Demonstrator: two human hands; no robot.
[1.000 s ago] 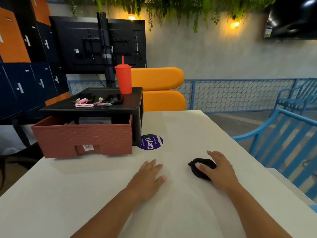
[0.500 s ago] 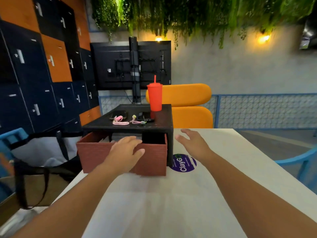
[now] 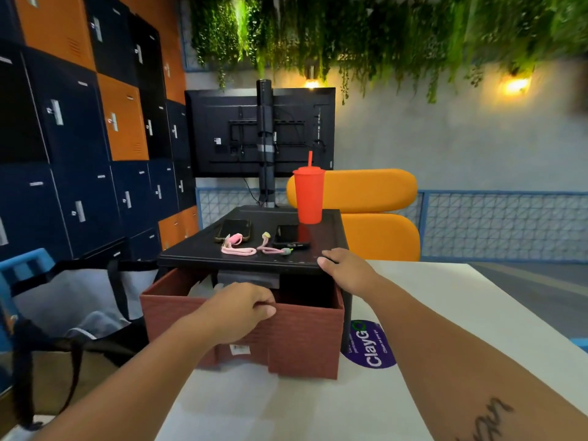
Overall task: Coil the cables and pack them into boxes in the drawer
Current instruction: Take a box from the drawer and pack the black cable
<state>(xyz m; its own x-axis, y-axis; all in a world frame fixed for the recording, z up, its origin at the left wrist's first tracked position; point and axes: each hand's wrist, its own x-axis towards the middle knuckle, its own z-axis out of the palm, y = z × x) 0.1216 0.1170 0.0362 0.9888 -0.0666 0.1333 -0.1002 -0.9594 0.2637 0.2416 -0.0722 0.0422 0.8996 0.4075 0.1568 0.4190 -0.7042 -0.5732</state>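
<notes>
Brick-red drawer (image 3: pixel 302 338) stands pulled partway out from under the black stand (image 3: pixel 197 261) on the white table (image 3: pixel 445 281). The left hand (image 3: pixel 235 316) grips its front rim, fingers curled over the edge. The right hand (image 3: pixel 346 272) lies nearly flat on the stand's front right corner, holding nothing. A coiled pink cable (image 3: pixel 238 249) and a second cable (image 3: pixel 273 248) lie on the stand's top, near two phones (image 3: pixel 234 229) and a red cup (image 3: pixel 308 195).

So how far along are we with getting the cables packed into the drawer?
Early. Done: the drawer stands partly pulled out. In hand: the left hand grips its front rim while the right hand rests on the front corner of the black stand. Left: two pink cables lie on the stand top, not yet packed; what the drawer holds is mostly hidden.
</notes>
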